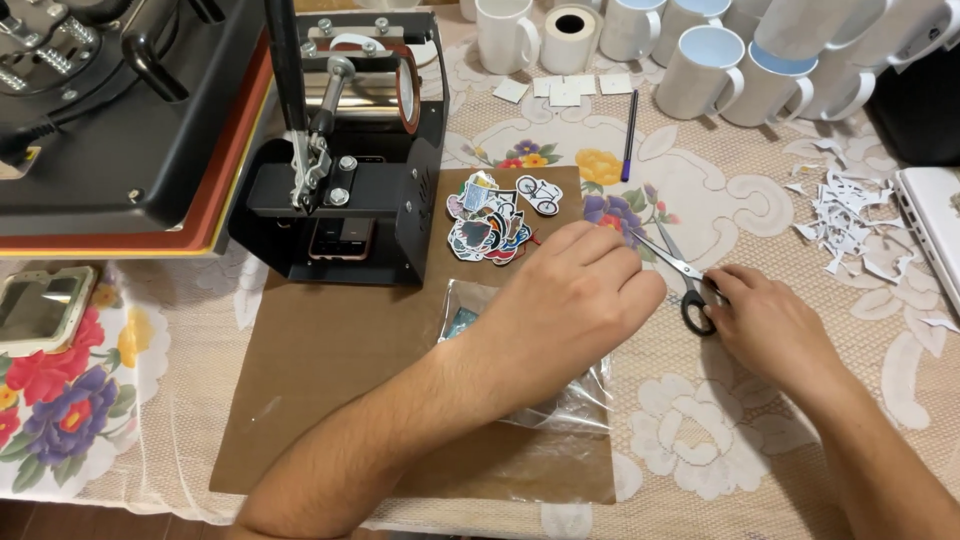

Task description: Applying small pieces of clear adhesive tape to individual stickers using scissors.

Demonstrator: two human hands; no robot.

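Curled fingers of the right hand [770,325] rest on the black handles of the scissors [685,280], which lie flat on the lace tablecloth [720,440] right of the brown mat [330,370]; whether any finger sits inside a loop I cannot tell. Its blades point up and left, their tips just beside the knuckles of the left hand [570,300]. That hand lies palm down with fingers loosely bent, pressing on a clear plastic bag [560,400] at the mat's right edge; it grips nothing that shows.

Just above the left hand, near the mat's top right corner, a pile of colourful stickers [490,220] lies loose, one bicycle sticker [540,193] a little apart. Close on the left stands a black mug heat press [345,160], filling the mat's top left part, with a larger flat heat press [130,110] at the tabletop's far left corner. The mat's lower left half is bare, giving room there.

Along the far edge stand white mugs [700,70], a tape roll [570,35] and small white paper squares [565,92]; a dark pen [630,120] lies below them. White paper scraps [845,215] are strewn towards the right edge, beside a white laptop [935,230]. Between scissors and scraps the cloth is open
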